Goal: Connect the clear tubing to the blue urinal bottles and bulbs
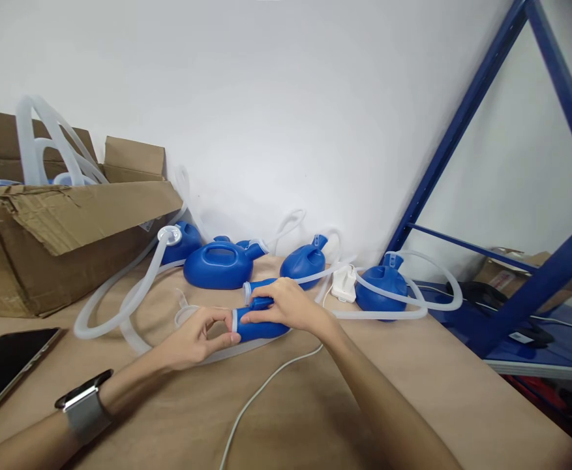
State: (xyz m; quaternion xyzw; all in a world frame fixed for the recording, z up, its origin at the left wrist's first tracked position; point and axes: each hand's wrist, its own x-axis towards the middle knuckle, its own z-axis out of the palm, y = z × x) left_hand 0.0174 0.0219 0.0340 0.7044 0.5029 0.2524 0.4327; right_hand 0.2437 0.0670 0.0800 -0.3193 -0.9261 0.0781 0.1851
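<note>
My right hand (286, 307) clasps the blue bottle (261, 328) from above; my left hand (195, 339) pinches its white neck ring (234, 321).

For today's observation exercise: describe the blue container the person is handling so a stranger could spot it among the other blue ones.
Start at the open cardboard box on the left of the brown table. A row of blue containers runs rightward along the wall. The blue container lies nearest the camera, on its side, between the left hand and right hand.
</note>
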